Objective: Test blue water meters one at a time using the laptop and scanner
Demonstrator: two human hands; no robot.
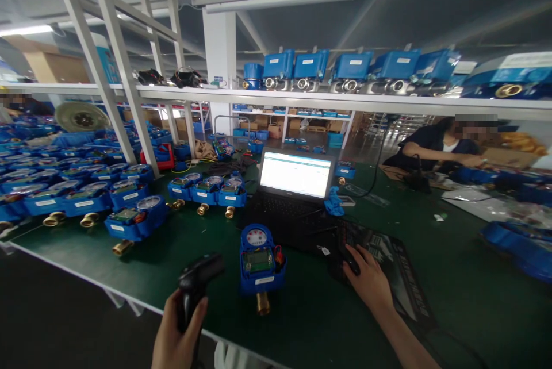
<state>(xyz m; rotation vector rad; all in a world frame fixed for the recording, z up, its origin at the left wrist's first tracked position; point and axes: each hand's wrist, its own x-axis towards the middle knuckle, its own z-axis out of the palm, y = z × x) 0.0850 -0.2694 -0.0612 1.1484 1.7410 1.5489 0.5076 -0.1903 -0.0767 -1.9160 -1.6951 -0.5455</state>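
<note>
White label (264, 280) on the front of the blue meter (256, 260), but the print's coming out too small to read. Same deal with the laptop (295, 176): its screen is showing a pale page with a green bar up top, and I'm not making out a word of it. The mouse pad (399, 277) is carrying big lettering down its edge, also too blurry for me.

The meter's sitting at lower center of the frame, dial facing up and brass fitting pointing toward the bottom, right between the hands and touching neither. Left hand (179, 323) is wrapping around a black scanner (198, 277), its head leaning toward the meter. Right hand (368, 280) is cupping a black mouse (351, 261) on the pad.

All this is resting on a green table (310, 323). More meters (90, 202) are crowding the left side of the frame. A white shelf (259, 96) is running across above, holding blue boxy units (310, 65) at upper right, and a co-worker (435, 148) is leaning over stuff at the right.
</note>
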